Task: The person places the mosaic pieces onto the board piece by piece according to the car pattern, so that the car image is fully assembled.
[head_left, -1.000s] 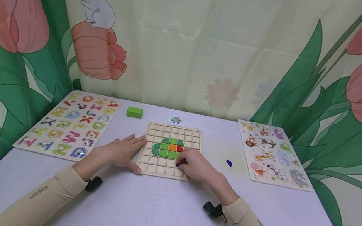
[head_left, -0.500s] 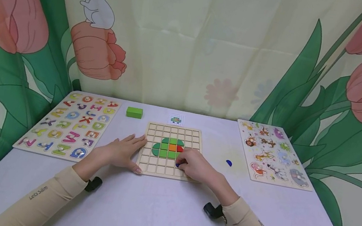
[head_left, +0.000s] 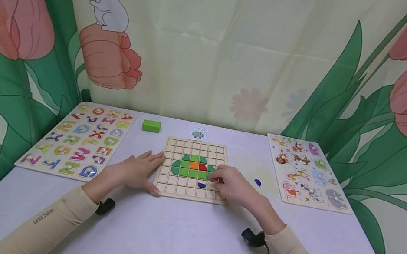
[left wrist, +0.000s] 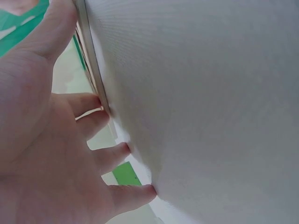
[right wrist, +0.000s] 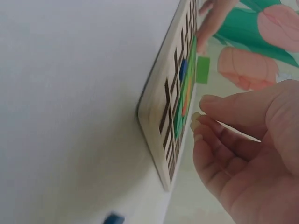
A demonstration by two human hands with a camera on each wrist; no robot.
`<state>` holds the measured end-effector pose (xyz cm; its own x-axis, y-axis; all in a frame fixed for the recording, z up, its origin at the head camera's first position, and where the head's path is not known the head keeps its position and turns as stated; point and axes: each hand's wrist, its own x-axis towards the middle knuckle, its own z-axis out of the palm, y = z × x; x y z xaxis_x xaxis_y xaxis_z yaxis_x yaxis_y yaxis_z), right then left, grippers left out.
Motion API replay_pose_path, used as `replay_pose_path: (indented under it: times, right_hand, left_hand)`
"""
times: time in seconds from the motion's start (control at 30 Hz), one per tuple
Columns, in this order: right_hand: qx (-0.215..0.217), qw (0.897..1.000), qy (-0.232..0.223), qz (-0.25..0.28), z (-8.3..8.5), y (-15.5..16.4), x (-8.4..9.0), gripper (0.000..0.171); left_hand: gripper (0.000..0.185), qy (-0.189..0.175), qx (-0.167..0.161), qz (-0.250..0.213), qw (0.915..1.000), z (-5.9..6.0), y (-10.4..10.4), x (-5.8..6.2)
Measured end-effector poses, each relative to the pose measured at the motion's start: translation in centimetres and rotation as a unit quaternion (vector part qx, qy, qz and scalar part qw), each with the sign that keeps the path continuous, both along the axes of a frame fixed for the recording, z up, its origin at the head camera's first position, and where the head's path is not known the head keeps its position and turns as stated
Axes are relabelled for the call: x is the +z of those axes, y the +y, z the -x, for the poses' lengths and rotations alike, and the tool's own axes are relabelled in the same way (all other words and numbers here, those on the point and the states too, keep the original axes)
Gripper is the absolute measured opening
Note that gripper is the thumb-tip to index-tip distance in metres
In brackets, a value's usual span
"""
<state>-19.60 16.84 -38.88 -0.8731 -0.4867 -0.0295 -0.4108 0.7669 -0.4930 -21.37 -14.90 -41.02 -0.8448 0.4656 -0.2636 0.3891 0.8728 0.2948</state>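
A wooden grid board (head_left: 174, 191) lies on the table, bearing green, orange and red pieces in its middle squares. One blue half-round piece (head_left: 201, 185) sits in a square below the green row. My left hand (head_left: 139, 169) rests at the board's left edge, fingers spread, thumb at the near corner. Over the board's right side hovers my right hand (head_left: 233, 185); in the right wrist view its thumb and fingertips (right wrist: 209, 99) are bent loosely, apart, with nothing between them. A second blue half-round piece (head_left: 257, 182) lies on the table right of the board.
Behind the board lie a small pattern card (head_left: 198, 134) and a green box (head_left: 151, 126). An alphabet puzzle board (head_left: 79, 139) is at the left, an animal puzzle board (head_left: 301, 172) at the right. A printed curtain (head_left: 198, 56) hangs behind the table.
My right hand has let go of the blue half-round piece and moved right, uncovering it in its square and the green piece at the row's right end. My left hand has stayed put.
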Motion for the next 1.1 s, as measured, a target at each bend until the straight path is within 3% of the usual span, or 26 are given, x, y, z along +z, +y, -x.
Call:
replay_pose_path:
  times: [0.33,0.67,1.1]
  right_hand:
    - [-0.013,1.0,0.001,-0.013,-0.4,4.2,1.2,0.019]
    - [-0.036,0.999,0.015,-0.025,-1.0,7.5,0.7,0.015]
    - [-0.098,0.993,-0.048,-0.041,-2.1,10.1,-1.0,0.017]
  left_hand:
    - [0.12,-0.006,0.005,0.001,1.0,0.1,0.1,0.1]
    - [0.118,-0.008,-0.001,0.0,1.0,-0.1,0.1,0.4]
    - [0.118,-0.006,-0.001,0.0,1.0,-0.2,0.1,0.5]
